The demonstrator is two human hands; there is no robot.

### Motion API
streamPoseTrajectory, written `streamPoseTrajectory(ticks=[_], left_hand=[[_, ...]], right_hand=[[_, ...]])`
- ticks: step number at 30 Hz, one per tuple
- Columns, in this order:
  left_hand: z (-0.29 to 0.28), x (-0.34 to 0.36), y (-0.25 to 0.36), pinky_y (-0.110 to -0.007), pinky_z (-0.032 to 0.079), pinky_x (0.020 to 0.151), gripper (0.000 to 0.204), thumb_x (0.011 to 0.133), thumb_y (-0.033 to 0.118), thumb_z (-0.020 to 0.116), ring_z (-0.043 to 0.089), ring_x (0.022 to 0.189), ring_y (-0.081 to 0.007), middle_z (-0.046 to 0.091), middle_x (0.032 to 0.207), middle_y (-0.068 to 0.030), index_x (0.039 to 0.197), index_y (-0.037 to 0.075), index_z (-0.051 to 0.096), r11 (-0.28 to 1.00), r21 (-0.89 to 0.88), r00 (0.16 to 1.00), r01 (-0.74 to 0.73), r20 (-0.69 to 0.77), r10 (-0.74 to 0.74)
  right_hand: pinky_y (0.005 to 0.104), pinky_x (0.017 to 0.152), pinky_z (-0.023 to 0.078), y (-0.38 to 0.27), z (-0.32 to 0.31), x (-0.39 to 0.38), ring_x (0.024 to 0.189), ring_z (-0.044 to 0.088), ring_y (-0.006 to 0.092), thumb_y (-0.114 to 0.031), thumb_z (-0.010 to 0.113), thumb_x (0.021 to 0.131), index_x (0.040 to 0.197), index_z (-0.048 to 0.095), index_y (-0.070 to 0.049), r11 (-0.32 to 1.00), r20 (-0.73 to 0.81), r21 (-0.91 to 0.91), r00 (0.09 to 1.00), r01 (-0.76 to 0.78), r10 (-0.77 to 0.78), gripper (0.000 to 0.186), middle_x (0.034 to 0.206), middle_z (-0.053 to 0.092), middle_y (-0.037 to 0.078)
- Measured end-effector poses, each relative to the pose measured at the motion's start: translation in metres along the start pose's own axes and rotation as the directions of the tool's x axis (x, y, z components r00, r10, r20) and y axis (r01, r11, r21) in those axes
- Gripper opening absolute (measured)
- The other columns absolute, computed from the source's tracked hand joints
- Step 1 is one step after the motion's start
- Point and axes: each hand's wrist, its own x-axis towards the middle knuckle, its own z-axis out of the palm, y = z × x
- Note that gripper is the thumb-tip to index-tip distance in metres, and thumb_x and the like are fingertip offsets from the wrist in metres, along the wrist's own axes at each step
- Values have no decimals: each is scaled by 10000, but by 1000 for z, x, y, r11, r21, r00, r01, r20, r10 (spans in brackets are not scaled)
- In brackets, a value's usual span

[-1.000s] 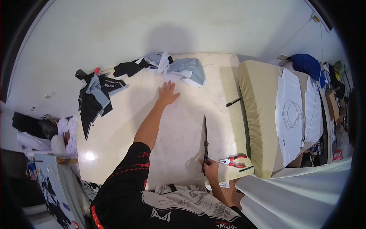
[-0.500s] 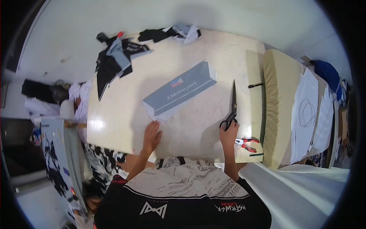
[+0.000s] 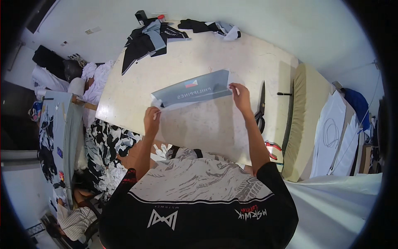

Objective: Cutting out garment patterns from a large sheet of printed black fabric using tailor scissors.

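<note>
Your step looks like handling and squaring up the grey fabric panel (image 3: 203, 89), which sits mid-tabletop (image 3: 195, 128) in front of you, right end angled farther away than the left. Left hand (image 3: 152, 120): fingers pinched closed on the near-left corner. Right hand (image 3: 240, 98): fingers pinched closed at the right end. Left end is curled, white showing; can't tell how much of the panel is off the surface. My read: the next move calls for even tension and that curl flattened; a lopsided pull could skew the panel.

Scissors (image 3: 261, 108) lie right of your right forearm, tips pointing far. Red-handled pliers (image 3: 272, 150) are nearer, partly hidden by that arm. Dark fabric pieces (image 3: 143, 43) pile far left beside a black box (image 3: 141, 17); more cloth (image 3: 199, 25) lies along the far edge.

Room: beige padded board (image 3: 302, 120) at the right edge, white sheets (image 3: 326, 155) with a wire coil (image 3: 330, 133) beyond it. Black-and-white scraps (image 3: 108, 143) lie low at left; co-worker in stripes (image 3: 78, 224) near left.
</note>
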Motion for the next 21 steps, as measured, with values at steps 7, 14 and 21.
streamPoseTrajectory(ticks=[7, 14, 21], left_hand=[[-61, 21, -6, -295, 565, 699, 165, 922, -87, 706, 708, 834, -149, 753, 1034, -81, 1051, 16, 703, 914, -199, 935, 353, 100, -339], [-127, 94, -23, -240, 518, 690, 119, 893, -85, 740, 632, 735, -72, 749, 871, -54, 994, -23, 748, 956, -208, 967, 208, 187, -170], [-132, 163, -20, -282, 571, 721, 117, 885, 60, 816, 718, 759, -114, 761, 804, -88, 943, -11, 745, 987, -14, 974, 159, 166, -154]], right_hand=[[462, 1011, 508, -22, 32, -49, 1182, 653, 312, -152, 765, 903, 1079, 786, -102, 796, 147, -445, 910, 410, -387, 185, 1131, 769, 92], [346, 634, 565, -47, 37, -35, 653, 716, 193, -129, 674, 999, 1064, 762, -13, 960, 256, 181, 953, -214, 165, 160, 795, 754, 122], [389, 764, 577, -90, 88, -81, 821, 730, 221, -401, 872, 824, 1121, 777, -101, 971, 293, 148, 930, 186, -222, 433, 856, 742, 71]])
